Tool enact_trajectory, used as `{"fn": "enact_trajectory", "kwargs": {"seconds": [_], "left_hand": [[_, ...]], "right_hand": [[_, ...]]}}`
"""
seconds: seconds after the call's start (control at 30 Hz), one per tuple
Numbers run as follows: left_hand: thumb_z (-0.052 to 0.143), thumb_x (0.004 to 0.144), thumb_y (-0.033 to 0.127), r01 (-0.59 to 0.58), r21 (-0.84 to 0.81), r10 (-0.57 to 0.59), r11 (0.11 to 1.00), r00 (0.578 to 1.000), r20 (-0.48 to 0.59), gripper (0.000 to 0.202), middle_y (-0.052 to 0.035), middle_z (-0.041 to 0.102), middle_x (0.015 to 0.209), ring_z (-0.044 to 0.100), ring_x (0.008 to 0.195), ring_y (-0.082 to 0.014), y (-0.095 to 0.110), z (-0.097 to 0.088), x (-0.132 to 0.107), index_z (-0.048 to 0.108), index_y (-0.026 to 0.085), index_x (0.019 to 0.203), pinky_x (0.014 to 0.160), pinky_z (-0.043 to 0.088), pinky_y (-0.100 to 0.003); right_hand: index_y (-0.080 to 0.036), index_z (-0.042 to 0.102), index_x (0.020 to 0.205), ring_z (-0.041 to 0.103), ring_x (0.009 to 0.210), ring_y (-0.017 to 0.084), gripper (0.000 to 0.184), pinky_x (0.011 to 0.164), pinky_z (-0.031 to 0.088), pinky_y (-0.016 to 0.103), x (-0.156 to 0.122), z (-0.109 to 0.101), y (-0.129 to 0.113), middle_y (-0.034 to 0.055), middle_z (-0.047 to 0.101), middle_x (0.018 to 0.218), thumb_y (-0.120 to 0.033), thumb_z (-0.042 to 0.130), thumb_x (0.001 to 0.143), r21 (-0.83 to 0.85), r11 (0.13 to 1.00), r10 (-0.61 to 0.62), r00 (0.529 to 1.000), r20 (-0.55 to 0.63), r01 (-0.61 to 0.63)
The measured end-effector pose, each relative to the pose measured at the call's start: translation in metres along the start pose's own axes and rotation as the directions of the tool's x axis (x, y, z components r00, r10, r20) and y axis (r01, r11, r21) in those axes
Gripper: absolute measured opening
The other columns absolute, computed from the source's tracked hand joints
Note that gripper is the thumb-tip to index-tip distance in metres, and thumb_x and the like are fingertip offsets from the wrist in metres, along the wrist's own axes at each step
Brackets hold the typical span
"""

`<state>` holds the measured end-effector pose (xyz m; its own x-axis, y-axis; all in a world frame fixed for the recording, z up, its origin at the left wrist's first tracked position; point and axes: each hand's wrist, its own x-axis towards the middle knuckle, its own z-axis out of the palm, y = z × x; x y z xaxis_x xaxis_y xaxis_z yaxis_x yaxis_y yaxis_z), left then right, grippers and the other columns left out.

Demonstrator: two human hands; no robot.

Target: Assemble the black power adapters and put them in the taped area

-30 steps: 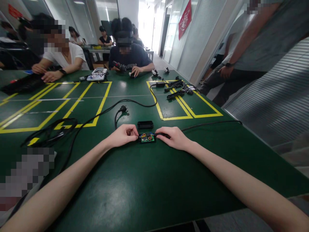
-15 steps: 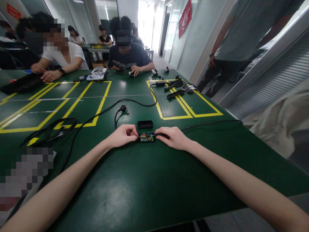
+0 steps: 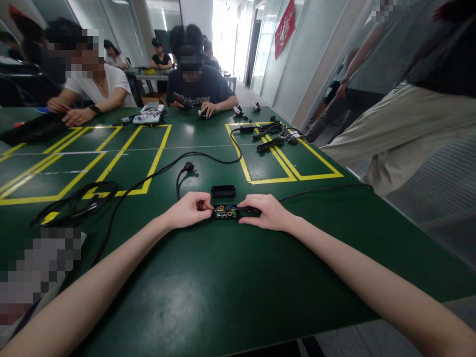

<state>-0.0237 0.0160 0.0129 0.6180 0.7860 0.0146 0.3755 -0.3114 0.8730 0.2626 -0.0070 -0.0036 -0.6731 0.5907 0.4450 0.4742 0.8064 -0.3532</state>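
A small black plastic case lies without its cover on the green table, a circuit board with copper coils and coloured wires showing inside. My left hand pinches the black power cord at the case's left end; the fingers hide most of the grip. At the other end is my right hand, thumb and forefinger spread apart around the black cable end. Whether its other fingers touch the cable is hidden. Just behind the case sits a black case cover, hollow side showing.
A power plug stands beyond my left hand. Coiled black cable lies at left, and bundled cables lie beyond on the right. Yellow tape marks the table. Two people sit across it; others stand or walk at right.
My right thumb and forefinger have parted, baring more of the black cable end. My left hand stays almost still. A person in light trousers has come further into view at right.
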Motion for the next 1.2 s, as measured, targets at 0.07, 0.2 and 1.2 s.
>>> {"fn": "enact_trajectory", "kwargs": {"seconds": [0.07, 0.2, 1.2], "left_hand": [[0.061, 0.077, 0.029, -0.044, 0.098, 0.045, 0.994, 0.999, -0.007, 0.018, 0.0027, 0.058, 0.065, 0.05, 0.059, -0.0103, 0.001, -0.001, -0.001, 0.054, 0.017, 0.066, 0.055, 0.038, -0.02], [0.059, 0.082, 0.024, -0.157, 0.4, 0.2, 0.903, 0.977, -0.068, 0.019, 0.0016, 0.056, 0.066, 0.05, 0.06, -0.0115, 0.002, -0.001, -0.003, 0.057, 0.017, 0.065, 0.057, 0.037, -0.022], [0.073, 0.084, 0.056, -0.159, 0.682, 0.351, 0.714, 0.924, -0.152, 0.045, -0.0109, 0.067, 0.111, 0.063, 0.103, -0.0289, -0.008, 0.01, -0.001, 0.076, 0.021, 0.114, 0.094, 0.053, -0.045]], "right_hand": [[-0.019, 0.07, 0.102, 0.07, 0.085, 0.021, 0.026, 0.073, 0.055, 0.031, 0.001, 0.001, 0.001, 0.0077, 0.073, 0.094, -0.045, 0.066, 0.098, -0.03, 0.999, -0.027, 0.999, -0.02, 0.026], [-0.02, 0.071, 0.101, 0.068, 0.088, 0.022, 0.024, 0.074, 0.055, 0.033, 0.002, 0.005, 0.005, 0.0092, 0.072, 0.097, -0.041, 0.06, 0.102, -0.12, 0.992, -0.036, 0.999, -0.033, 0.032], [-0.026, 0.071, 0.132, 0.062, 0.124, 0.028, 0.036, 0.109, 0.05, 0.056, 0.005, 0.012, 0.014, 0.0124, 0.068, 0.134, -0.034, 0.046, 0.107, -0.09, 0.989, 0.115, 0.993, -0.029, -0.117]]}}
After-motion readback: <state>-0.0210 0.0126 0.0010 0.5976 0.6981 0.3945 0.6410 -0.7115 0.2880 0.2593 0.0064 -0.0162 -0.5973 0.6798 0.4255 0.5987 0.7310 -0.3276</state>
